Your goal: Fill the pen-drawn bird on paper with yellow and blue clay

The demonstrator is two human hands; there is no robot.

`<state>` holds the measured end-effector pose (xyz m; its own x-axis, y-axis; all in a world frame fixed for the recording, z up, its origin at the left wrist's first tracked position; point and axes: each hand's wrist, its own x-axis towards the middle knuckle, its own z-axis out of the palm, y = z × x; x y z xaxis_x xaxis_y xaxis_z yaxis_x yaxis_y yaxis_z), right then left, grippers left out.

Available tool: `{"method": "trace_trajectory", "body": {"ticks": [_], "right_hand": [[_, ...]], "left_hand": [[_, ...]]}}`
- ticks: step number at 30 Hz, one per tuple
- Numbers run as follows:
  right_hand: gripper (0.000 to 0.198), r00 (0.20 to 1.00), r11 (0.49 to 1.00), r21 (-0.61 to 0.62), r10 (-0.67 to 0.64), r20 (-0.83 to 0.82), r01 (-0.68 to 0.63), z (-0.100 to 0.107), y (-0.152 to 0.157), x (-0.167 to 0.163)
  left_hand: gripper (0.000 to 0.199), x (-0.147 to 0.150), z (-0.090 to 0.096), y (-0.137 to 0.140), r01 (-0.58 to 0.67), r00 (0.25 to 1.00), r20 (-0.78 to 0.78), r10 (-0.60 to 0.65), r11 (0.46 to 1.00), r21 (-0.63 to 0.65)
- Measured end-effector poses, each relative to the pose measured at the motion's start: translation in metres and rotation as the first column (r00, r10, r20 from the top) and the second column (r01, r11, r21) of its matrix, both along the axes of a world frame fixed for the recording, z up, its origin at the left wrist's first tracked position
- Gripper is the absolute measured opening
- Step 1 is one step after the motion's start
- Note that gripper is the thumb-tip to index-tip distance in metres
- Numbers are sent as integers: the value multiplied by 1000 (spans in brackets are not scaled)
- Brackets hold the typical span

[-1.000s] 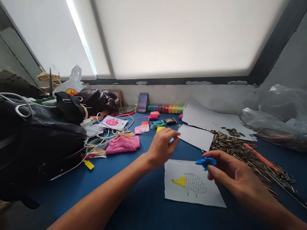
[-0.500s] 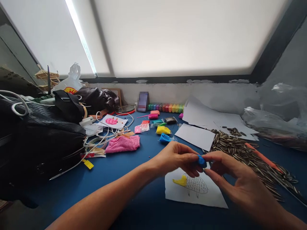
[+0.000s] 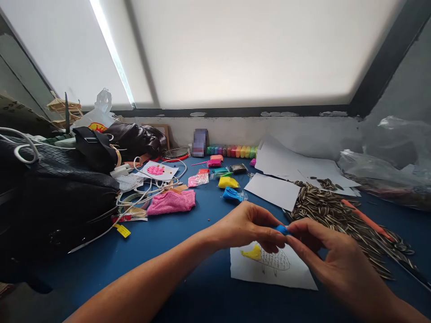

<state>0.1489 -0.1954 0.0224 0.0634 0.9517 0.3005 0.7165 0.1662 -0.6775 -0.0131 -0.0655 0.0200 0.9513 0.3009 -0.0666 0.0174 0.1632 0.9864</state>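
A small lump of blue modelling clay point(image 3: 282, 229) is pinched between my two hands. My left hand point(image 3: 254, 228) grips it from the left with thumb and fingers. On its other side, the thumb and forefinger of my right hand point(image 3: 325, 249) press against the same lump. Just below lies a white sheet point(image 3: 292, 278) bearing a drawing of a bird-like animal point(image 3: 274, 259), its head and neck filled with yellow clay point(image 3: 253, 253) and its body covered in small pen marks. The fingers partly hide the clay and the sheet's top edge.
Sunflower seeds point(image 3: 318, 206) are heaped at right, with an orange-handled tool point(image 3: 367, 220) on them. Behind are blank papers point(image 3: 272, 190) and bagged clay in blue point(image 3: 232, 194) and yellow point(image 3: 228, 182). Left stand a pink cloth point(image 3: 171, 202), white cables point(image 3: 134, 202) and a black bag point(image 3: 60, 193).
My fingers have closed further around the blue clay, so less of it shows. The right thumb has come up against it. The view has shifted slightly.
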Motion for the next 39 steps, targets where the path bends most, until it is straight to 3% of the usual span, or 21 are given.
{"method": "trace_trajectory", "body": {"ticks": [4,7,11,15,20,23,27,32,39], "right_hand": [[28,997,997,-71,-17,-70,12,-2,-1,-2],[30,993,997,-44,-72,-95,68,1,1,-1],[17,992,993,20,-116,-52,117,4,1,2],[21,995,995,-25,-96,-9,95,5,-1,3],[19,988,992,-67,-118,-100,111,9,1,-4],[25,985,994,-18,-112,-128,111,7,2,-4],[23,999,996,84,-38,-21,40,3,3,1],[17,986,981,143,115,120,-132,4,5,2],[15,974,973,202,61,220,-107,0,0,-4]], "left_hand": [[42,1,1,-2,-70,998,7,70,998,-7],[41,0,6,1,-116,993,-14,116,993,25],[34,-3,11,4,-107,994,-27,107,994,16],[31,-2,13,2,-136,990,-30,135,990,-34],[25,-1,15,2,-129,985,-118,123,991,-42],[28,-2,13,2,-85,989,-124,80,996,-36],[42,-2,7,1,-6,997,-78,4,999,-31],[50,0,-1,-1,-65,997,-55,61,995,-70],[43,0,-1,-1,5,998,-64,-12,995,-104]]}}
